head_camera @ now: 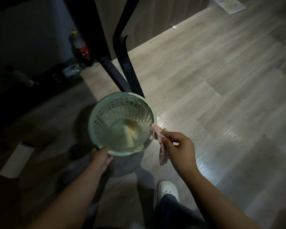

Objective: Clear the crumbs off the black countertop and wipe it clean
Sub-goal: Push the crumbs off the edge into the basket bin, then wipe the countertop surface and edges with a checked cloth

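Your left hand (99,157) grips the near rim of a pale green basket (96,113), fingers curled around the edge. The basket has perforated walls and what looks like a clear liner inside. A small heap of yellowish crumbs (130,129) lies at its bottom, roughly centre.

Your right hand (180,149) pinches a light cloth with pink spots (157,132), fingers closed on its middle. The cloth's upper end touches the basket's right rim and its lower end hangs loose below your hand.

You are looking down at a grey wood-plank floor (205,80), brightly lit to the right and dark to the left. Whether the basket rests on the floor or is held above it is hard to tell; a dark shadow spreads beneath it.

Black furniture legs (122,60) rise just behind the basket. Left of them stands a soda bottle (81,48) with a yellow cap and red label, with a clear bottle (73,70) lying near its base. A white flat object (17,161) lies on the floor at left. Your white shoe (168,190) shows between your forearms.
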Demonstrator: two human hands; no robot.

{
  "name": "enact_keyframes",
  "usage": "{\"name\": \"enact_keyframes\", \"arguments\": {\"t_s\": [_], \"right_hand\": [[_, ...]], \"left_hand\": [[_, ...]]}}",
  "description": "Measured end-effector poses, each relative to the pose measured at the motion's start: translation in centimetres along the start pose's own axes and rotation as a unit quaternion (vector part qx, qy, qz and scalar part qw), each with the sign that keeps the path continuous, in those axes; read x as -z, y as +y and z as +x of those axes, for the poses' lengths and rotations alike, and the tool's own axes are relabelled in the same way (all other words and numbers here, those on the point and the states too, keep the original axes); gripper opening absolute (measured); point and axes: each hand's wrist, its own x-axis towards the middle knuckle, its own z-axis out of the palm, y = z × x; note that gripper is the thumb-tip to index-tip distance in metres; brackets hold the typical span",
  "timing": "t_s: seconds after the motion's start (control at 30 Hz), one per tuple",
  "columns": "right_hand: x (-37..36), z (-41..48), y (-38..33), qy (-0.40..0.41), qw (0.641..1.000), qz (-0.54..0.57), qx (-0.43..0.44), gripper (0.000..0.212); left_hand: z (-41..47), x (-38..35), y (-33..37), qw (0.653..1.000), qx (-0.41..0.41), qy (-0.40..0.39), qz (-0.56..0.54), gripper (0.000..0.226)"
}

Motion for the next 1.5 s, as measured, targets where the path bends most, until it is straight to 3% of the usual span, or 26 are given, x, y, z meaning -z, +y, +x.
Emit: {"name": "enact_keyframes", "arguments": {"t_s": [0.17,0.23,0.33,0.47,0.63,0.9,1.07,1.5], "right_hand": [[-0.3,-0.9,-0.3,0.0,1.0,0.006,0.002,0.022],[-0.1,-1.6,-0.8,-0.002,1.0,0.0,0.002,0.023],[0.5,-3.3,-2.3,-0.005,1.0,-0.004,-0.001,0.023],[2.5,-6.1,-5.7,0.006,1.0,0.005,-0.02,0.021],[7.0,-10.9,-11.6,0.032,0.999,0.0,-0.04,0.021],[15.4,-17.6,-22.1,0.103,0.993,0.042,-0.046,0.017],[20.5,-19.1,-27.0,0.127,0.987,0.085,-0.051,0.018],[37.1,-11.0,-37.4,0.077,0.989,0.119,0.043,0.021]], "left_hand": [[1.1,0.4,-0.7,0.999,0.002,0.007,0.05,0.037],[0.4,0.7,-0.5,0.987,-0.036,0.033,0.156,0.043],[-2.1,1.7,1.0,0.907,-0.156,0.087,0.382,0.057],[-7.8,3.0,3.3,0.849,-0.23,0.041,0.473,0.045],[-18.0,4.3,6.4,0.836,-0.27,-0.051,0.474,0.04],[-34.0,5.6,13.4,0.778,-0.351,-0.148,0.5,0.03],[-40.8,4.3,18.0,0.756,-0.347,-0.213,0.513,0.022],[-54.4,-8.9,24.9,0.763,-0.443,-0.216,0.418,0.015]]}}
